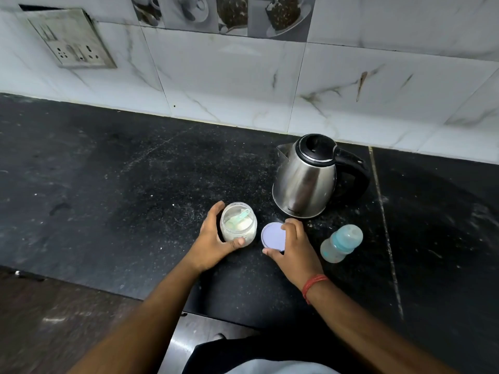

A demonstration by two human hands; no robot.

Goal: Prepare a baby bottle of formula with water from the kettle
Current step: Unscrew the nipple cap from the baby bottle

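An open clear jar (238, 225) of white formula powder stands on the black counter (113, 184), with a pale green scoop (240, 215) inside it. My left hand (214, 240) wraps around the jar's left side. My right hand (295, 248) grips the jar's lilac lid (272, 237), which lies flat on the counter just right of the jar. A capped baby bottle (341, 242) with a light blue collar stands to the right of my right hand. The steel kettle (306, 179) with a black lid and handle stands behind the lid, its spout pointing left.
A tiled wall (243, 76) runs along the back of the counter, with a socket plate (71, 40) at the upper left. The counter's front edge crosses near my forearms, with dark floor below at the left.
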